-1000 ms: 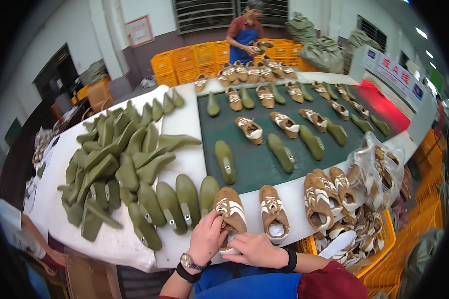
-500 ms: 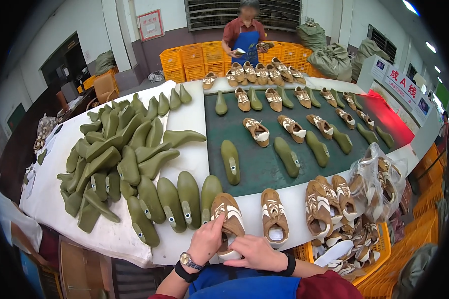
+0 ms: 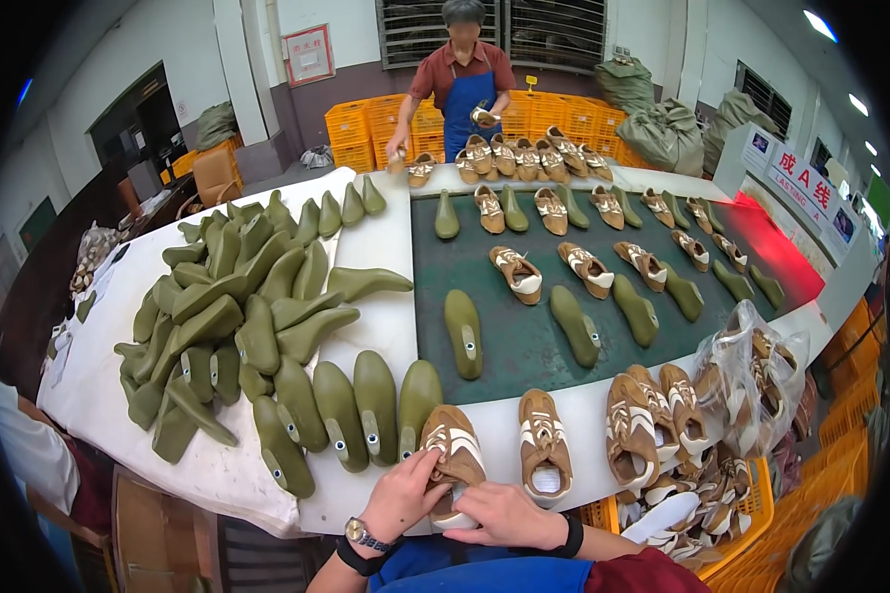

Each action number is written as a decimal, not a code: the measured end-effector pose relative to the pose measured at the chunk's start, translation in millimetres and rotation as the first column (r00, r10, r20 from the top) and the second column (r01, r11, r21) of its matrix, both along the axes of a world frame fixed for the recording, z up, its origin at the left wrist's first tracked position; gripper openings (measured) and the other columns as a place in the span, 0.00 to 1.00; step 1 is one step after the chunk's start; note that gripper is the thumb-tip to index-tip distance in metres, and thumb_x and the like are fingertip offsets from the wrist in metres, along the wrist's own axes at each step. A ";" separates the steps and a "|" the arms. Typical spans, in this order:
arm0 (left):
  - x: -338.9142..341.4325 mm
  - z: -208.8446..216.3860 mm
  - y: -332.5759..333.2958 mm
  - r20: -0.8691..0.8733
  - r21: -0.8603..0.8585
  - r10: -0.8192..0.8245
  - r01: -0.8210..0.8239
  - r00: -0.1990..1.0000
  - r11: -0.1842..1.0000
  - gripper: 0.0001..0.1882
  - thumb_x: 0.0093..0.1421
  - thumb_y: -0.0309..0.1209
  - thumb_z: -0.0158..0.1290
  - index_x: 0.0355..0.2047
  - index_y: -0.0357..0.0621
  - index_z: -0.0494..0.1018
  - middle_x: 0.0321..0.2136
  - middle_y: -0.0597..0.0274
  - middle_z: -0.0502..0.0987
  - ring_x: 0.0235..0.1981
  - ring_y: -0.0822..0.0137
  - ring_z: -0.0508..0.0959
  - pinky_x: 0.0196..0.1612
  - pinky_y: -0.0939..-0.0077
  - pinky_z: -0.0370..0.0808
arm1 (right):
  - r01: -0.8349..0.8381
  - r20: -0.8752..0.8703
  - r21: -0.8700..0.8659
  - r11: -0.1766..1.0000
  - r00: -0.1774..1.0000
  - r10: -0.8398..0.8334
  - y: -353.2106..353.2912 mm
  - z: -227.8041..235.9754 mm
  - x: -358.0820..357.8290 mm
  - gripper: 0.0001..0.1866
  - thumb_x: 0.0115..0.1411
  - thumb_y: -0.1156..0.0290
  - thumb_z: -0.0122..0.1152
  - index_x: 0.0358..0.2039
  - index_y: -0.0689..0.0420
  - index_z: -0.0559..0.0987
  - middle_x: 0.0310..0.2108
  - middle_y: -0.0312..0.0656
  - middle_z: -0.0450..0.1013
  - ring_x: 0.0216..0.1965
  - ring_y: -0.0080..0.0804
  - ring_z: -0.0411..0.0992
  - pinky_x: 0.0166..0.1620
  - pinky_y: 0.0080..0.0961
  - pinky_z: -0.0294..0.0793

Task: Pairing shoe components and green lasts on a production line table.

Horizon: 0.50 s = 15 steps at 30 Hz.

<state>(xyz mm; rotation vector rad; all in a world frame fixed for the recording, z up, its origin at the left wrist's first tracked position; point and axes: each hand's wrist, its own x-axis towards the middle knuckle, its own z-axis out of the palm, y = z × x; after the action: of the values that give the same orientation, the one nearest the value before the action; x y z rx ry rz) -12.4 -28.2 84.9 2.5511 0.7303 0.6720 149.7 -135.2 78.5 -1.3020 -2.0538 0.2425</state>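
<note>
A brown suede sneaker (image 3: 452, 432) with white stripes sits at the near edge of the white table, toe pointing away from me. My left hand (image 3: 401, 497) grips its tongue and laces, fingers bent at the front of the opening. On the other side, my right hand (image 3: 509, 515) holds the collar near the heel, fingers closed on the rim. The fingertips inside the shoe are partly hidden. Just left of the shoe stands a green shoe last (image 3: 420, 400). A matching sneaker (image 3: 545, 440) rests to the right, untouched.
Many green lasts (image 3: 218, 287) lie heaped at left. Shoes and lasts stand in rows on the green belt (image 3: 524, 331). More sneakers (image 3: 633, 425), a plastic bag of shoes (image 3: 752, 371) and a yellow crate (image 3: 752, 514) are at right. A co-worker (image 3: 465, 89) stands across the table.
My left fingers have shifted from the laces down to the front of the shoe's opening. Across the table, the co-worker has reached one hand down toward the tabletop at the left.
</note>
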 end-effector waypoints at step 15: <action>-9.5 -5.4 5.2 0.169 -0.198 0.112 -0.078 0.979 0.977 0.10 0.54 0.26 0.55 0.37 0.37 0.74 0.29 0.53 0.76 0.29 0.55 0.77 0.32 0.69 0.74 | -0.006 0.006 0.028 1.000 1.000 0.006 -0.6 6.9 5.7 0.16 0.49 0.59 0.65 0.28 0.54 0.70 0.24 0.37 0.65 0.24 0.35 0.67 0.26 0.29 0.69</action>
<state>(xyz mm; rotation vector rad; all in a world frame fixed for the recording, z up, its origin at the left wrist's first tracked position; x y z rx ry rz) -21.8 -23.1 79.5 2.2603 0.8169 0.8104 155.4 -135.8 85.4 -1.2810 -2.0588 0.2121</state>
